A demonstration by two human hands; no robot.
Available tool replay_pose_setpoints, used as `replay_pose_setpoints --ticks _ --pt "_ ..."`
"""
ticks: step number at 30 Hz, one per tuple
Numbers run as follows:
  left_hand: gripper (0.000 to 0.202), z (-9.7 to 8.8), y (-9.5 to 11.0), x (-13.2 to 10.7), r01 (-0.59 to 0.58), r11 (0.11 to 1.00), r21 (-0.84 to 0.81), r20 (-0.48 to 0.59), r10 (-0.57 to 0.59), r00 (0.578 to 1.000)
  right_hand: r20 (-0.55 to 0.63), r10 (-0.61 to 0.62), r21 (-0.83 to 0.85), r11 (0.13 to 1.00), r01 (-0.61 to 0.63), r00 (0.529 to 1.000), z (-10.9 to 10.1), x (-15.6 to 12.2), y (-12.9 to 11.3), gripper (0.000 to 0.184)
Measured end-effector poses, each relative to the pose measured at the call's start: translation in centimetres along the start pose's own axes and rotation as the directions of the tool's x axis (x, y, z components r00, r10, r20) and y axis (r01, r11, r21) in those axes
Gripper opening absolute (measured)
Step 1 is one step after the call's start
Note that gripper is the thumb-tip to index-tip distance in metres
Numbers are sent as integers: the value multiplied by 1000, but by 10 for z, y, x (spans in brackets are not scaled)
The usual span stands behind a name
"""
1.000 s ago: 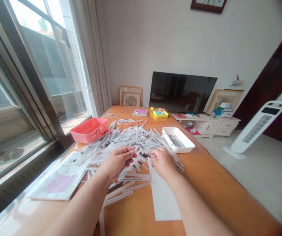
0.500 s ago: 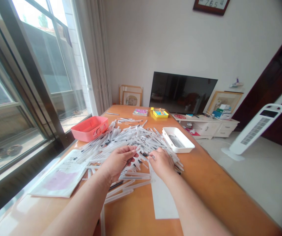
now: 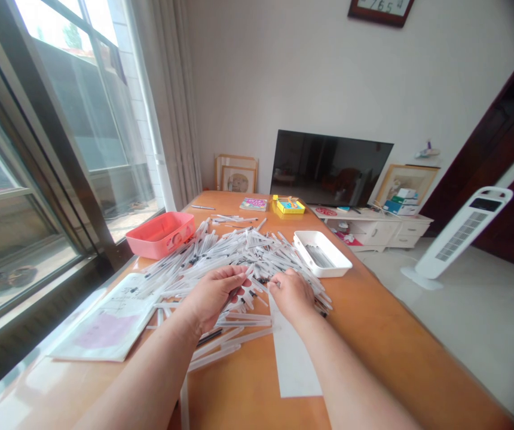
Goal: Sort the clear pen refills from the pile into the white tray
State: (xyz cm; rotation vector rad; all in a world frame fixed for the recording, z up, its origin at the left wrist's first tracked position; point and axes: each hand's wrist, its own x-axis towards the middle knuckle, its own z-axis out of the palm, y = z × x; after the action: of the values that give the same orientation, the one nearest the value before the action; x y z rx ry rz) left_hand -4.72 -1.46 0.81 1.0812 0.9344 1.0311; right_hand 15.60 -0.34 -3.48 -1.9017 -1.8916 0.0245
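A broad heap of translucent pen barrels (image 3: 221,254), several with black ends, covers the middle of the wooden table. My left hand (image 3: 216,292) is closed at the heap's near edge, pinching a translucent pen barrel (image 3: 250,273) between thumb and forefinger. Something dark shows under its curled fingers, too small to name. Just to the right, my right hand (image 3: 291,294) is closed, its thumb and forefinger at the end of another slim translucent barrel (image 3: 260,285) that slants toward the left fingertips. Whether the two pieces touch I cannot tell. Beneath the right wrist lies a white paper strip (image 3: 293,358).
A red plastic bin (image 3: 161,242) stands left of the heap. To its right, a white tray (image 3: 329,266) holds dark thin pieces. A printed booklet (image 3: 102,322) lies near left. Farther back are a pink book (image 3: 254,204) and a yellow box (image 3: 290,206).
A slim translucent barrel now shows between the two hands, at my right fingertips. Both hands stay almost in place; the whole view has shifted slightly.
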Motion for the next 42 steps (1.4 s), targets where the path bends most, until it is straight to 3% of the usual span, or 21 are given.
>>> replay_pose_setpoints --ticks 8,15,25,29,36,39,42 --pt "34 1 0 0 6 1000 21 3 -6 1000 -1 26 31 999 -26 1000 -7 2 0 12" --pt "31 9 0 -3 30 998 46 -1 -30 1000 -91 -154 304 937 174 984 -22 -8 -9 9" --pt "26 16 -1 -5 56 998 16 12 -56 998 -130 -219 388 886 253 967 -26 -15 -18 3" --pt "26 16 1 -7 77 995 -61 62 -73 995 -118 -181 588 780 216 976 -27 -17 -19 4" --pt "25 16 6 -11 93 992 -85 141 -80 987 96 -60 882 467 -57 994 -38 -16 -16 12" --pt "26 15 9 -13 69 997 -17 189 -64 980 128 -70 901 425 -87 989 -49 -14 -9 14" --pt "30 14 10 -16 58 997 59 200 -68 977 139 -115 892 447 -73 984 -57 -15 -5 14"
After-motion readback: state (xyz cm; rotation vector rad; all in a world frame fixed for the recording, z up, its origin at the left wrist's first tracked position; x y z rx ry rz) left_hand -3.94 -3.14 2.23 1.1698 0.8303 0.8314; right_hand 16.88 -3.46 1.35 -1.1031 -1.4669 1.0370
